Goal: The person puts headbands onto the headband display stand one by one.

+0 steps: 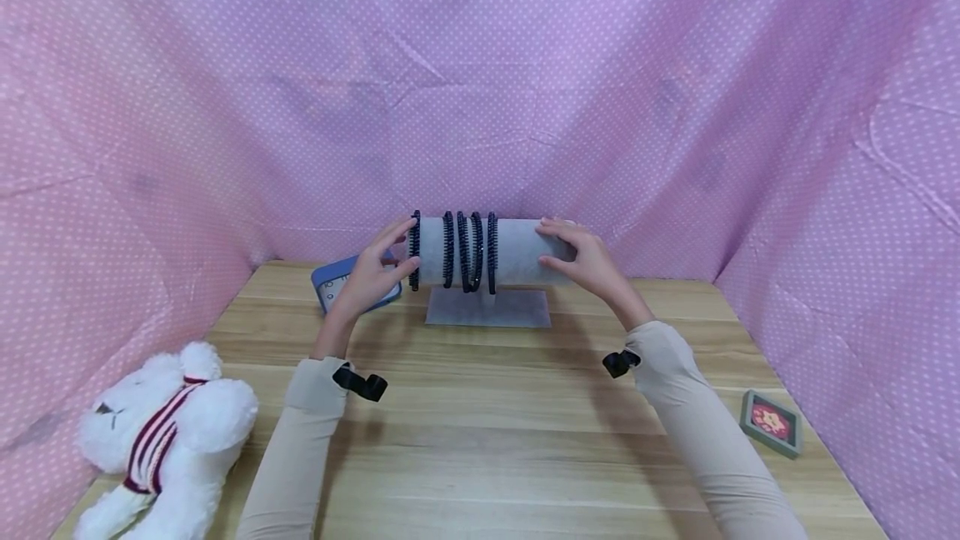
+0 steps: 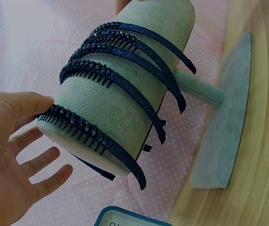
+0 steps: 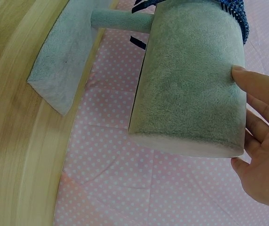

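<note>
A grey plush-covered T-shaped headband stand stands at the back of the table. Several dark navy headbands with sparkling beads and comb teeth ring its roll. My left hand is at the roll's left end; in the left wrist view one fingertip touches the outermost headband while other fingers spread beyond the end. At the right end, my right hand rests against the bare grey cloth. The right wrist view shows the right thumb on the roll's side and the other fingers partly hidden behind it.
A blue-framed clock leans behind the left hand. A white plush bear in a striped top lies at the front left. Near the right edge is a small green-framed box with a star. Pink dotted cloth surrounds the wooden table.
</note>
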Demonstrator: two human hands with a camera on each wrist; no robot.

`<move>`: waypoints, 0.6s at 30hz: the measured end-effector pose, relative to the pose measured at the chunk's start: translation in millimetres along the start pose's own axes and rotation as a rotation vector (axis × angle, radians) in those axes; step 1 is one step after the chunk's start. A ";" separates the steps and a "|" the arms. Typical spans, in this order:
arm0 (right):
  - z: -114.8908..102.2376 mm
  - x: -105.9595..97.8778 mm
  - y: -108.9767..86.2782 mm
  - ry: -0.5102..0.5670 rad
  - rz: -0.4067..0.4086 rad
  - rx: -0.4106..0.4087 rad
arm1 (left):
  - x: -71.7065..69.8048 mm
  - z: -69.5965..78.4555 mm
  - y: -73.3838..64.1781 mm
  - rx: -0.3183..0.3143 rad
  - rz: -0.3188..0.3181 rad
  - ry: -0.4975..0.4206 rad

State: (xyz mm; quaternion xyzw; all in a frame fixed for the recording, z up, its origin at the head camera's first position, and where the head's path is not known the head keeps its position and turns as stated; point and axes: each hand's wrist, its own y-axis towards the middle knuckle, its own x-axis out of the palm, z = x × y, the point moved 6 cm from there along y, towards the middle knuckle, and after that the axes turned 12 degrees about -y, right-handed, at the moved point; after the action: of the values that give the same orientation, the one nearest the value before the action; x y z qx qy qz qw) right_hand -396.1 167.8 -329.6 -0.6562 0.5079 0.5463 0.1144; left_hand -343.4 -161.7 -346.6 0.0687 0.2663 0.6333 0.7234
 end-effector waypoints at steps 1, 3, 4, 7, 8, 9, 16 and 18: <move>-0.1 0.0 -0.2 0.001 -0.001 0.001 | 0.7 3.8 -0.7 -0.001 -0.002 -0.006; 0.0 0.1 -0.7 0.001 -0.004 0.004 | 2.6 13.0 -2.7 -0.003 -0.006 -0.019; 0.0 0.2 -0.8 0.001 -0.004 0.004 | 3.5 18.0 -3.9 -0.004 -0.009 -0.019; 0.3 0.6 -1.0 0.003 -0.006 0.003 | 4.5 21.9 -5.1 -0.003 -0.011 -0.016; 0.4 0.8 -0.9 0.003 -0.006 0.002 | 4.5 19.5 -4.6 -0.002 -0.010 -0.015; 0.5 0.9 -0.8 0.004 -0.005 0.001 | 4.2 15.9 -3.7 -0.001 -0.010 -0.010; -1.1 -0.9 -1.3 0.003 0.001 -0.002 | 2.8 -5.7 2.7 -0.001 -0.011 0.037; -1.9 -1.4 -1.0 -0.001 0.002 -0.003 | 3.3 -6.0 3.5 0.009 -0.013 0.041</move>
State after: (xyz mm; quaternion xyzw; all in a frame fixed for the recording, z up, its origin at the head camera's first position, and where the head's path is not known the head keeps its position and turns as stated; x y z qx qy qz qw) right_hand -394.1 167.7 -328.2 -0.6558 0.5075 0.5473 0.1132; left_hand -349.1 -159.3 -351.2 0.0569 0.2843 0.6289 0.7214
